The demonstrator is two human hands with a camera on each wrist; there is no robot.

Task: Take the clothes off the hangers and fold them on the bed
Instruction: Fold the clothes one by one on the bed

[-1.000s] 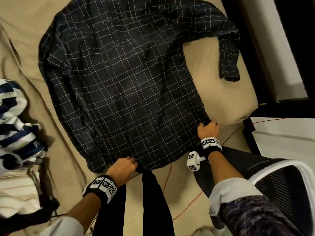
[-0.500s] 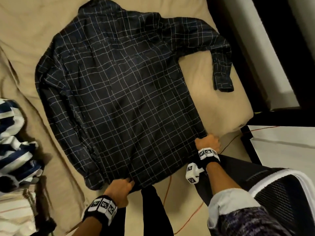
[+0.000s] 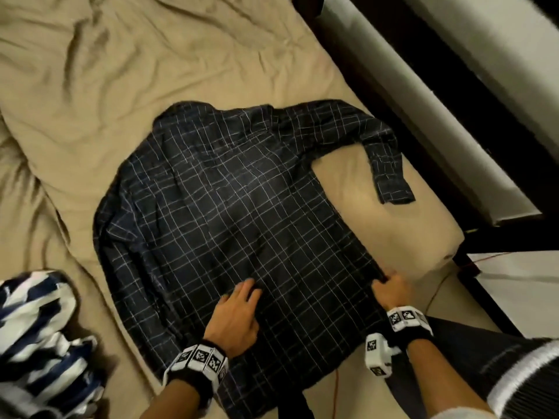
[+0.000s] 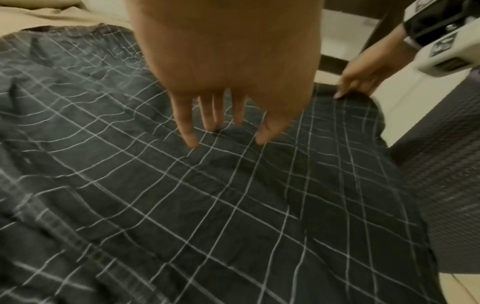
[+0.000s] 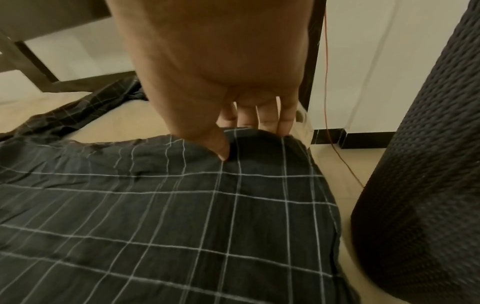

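Clearly the checked shirt (image 3: 230, 213) lies spread flat on the bed (image 3: 181, 55) — soft, light, limp cloth that will slump. Left hand (image 3: 234, 319) rests flat, fingers straight; right hand (image 3: 390, 293) pinches the hem corner — best gripped at seams and edges.

I'm in a bedroom at home. In front of me is a bed (image 3: 211, 71) with a rumpled tan sheet, and my dark checked shirt (image 3: 230, 207) lies spread on it, with a bundle of blue-and-white striped clothing (image 3: 39, 337) at the near left corner. Right of the bed run dark furniture frames (image 3: 387, 95) against pale panels, an orange cable (image 5: 335, 131) trails over the tiled floor (image 5: 335, 176), and a dark mesh chair (image 5: 426, 164) stands beside me.
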